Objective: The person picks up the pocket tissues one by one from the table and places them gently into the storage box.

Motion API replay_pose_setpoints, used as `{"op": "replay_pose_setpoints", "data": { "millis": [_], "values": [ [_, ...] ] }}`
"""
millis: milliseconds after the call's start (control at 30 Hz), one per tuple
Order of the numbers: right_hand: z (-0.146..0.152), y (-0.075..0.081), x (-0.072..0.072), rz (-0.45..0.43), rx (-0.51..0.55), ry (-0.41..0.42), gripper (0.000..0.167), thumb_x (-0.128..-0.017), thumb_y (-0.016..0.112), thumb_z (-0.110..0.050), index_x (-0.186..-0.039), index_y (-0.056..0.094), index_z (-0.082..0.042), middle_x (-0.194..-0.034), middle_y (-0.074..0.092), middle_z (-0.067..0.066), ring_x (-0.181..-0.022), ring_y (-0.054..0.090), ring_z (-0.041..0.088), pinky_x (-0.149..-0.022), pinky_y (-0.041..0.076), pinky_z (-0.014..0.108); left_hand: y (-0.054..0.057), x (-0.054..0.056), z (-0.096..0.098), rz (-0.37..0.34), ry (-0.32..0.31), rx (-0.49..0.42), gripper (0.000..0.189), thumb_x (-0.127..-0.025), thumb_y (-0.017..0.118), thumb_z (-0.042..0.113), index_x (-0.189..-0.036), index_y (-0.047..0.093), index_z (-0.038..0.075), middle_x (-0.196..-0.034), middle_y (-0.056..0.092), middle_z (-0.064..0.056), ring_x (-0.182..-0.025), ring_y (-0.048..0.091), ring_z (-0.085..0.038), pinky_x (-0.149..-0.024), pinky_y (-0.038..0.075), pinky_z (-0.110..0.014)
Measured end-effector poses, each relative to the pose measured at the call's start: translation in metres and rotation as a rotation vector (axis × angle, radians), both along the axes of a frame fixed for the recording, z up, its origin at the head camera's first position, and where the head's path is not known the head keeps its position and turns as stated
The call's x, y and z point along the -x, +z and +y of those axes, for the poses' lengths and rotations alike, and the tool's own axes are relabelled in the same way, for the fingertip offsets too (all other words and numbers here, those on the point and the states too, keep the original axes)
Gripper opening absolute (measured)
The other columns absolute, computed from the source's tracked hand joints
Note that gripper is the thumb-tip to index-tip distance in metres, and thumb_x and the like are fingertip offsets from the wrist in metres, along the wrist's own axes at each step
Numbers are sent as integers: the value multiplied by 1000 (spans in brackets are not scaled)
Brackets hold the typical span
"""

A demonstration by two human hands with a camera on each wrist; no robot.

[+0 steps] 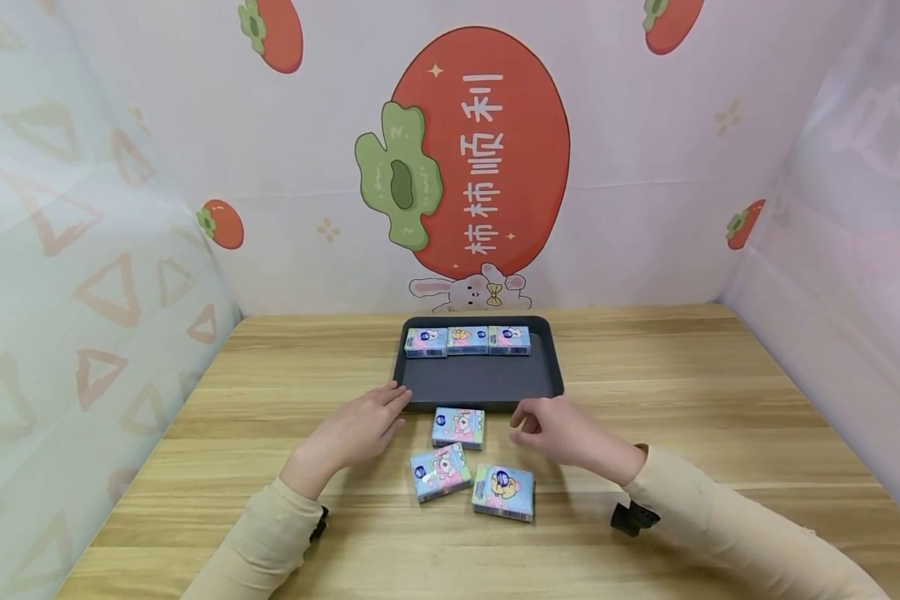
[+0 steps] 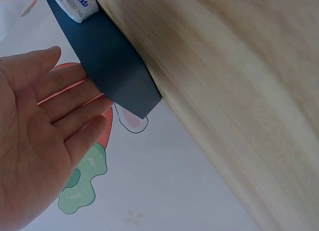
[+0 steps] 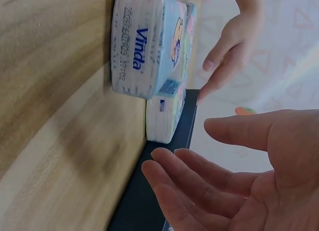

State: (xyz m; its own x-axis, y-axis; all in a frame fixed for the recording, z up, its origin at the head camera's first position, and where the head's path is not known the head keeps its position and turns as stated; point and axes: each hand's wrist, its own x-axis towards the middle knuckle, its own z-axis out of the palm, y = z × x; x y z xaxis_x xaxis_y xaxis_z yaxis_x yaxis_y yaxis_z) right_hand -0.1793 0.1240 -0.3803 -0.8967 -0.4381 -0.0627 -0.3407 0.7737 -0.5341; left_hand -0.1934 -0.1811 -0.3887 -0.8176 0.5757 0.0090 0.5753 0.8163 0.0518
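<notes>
Table [image 1: 645, 375] roomy beside tray [image 1: 487, 379] edges; left hand [image 1: 363, 425] straight-fingered, right hand [image 1: 558, 429] loose-fingered, both empty

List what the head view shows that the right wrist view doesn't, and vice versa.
Only head: the whole row of three packs along the far side of the dark tray, and the large red persimmon with white lettering on the wall behind.

Only right wrist: the "Vinda" name and date print on the end of the nearest pack, plus the palm side of the right hand.

Both: right hand, left hand, wooden table, part or all of the tray, and packs lying on the table.
</notes>
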Motion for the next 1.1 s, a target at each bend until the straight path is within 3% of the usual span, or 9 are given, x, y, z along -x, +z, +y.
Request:
{"op": "replay_pose_setpoints", "data": {
  "millis": [333, 600, 800, 1100],
  "values": [
    [1, -4, -9, -66, 23, 54, 14, -86, 69, -23, -93, 68, -11, -72, 63, -6, -62, 54, 7, -53, 45, 22, -2, 1, 0, 2, 3, 7, 44, -99, 50, 22, -134, 50, -3, -139, 49, -20, -133, 43, -34, -110, 38, -46],
    [1, -8, -16, -62, -7, 108, 21, -81, 74, -25, -95, 68, -10, -77, 66, -8, -70, 58, 4, -61, 49, 24, -3, 0, -1, 3, 0, 4, 43, -98, 50, 21, -134, 50, -3, -139, 49, -21, -133, 43, -35, -110, 38, -46],
    [2, -7, -19, -56, 34, 180, 27, -74, 80, -23, -93, 68, -9, -80, 69, -3, -73, 63, 8, -62, 51, 20, -3, -1, -1, 5, 4, 1, 43, -98, 51, 21, -134, 51, -3, -139, 49, -21, -132, 43, -35, -110, 38, -47],
    [2, -6, -24, -109, 21, 207, 29, -72, 82, -23, -94, 67, -12, -85, 69, -1, -77, 64, 10, -66, 53, 22, -4, -1, -2, 3, 3, 5, 43, -98, 50, 21, -134, 51, -3, -139, 49, -21, -132, 43, -35, -110, 38, -47]
  ]
}}
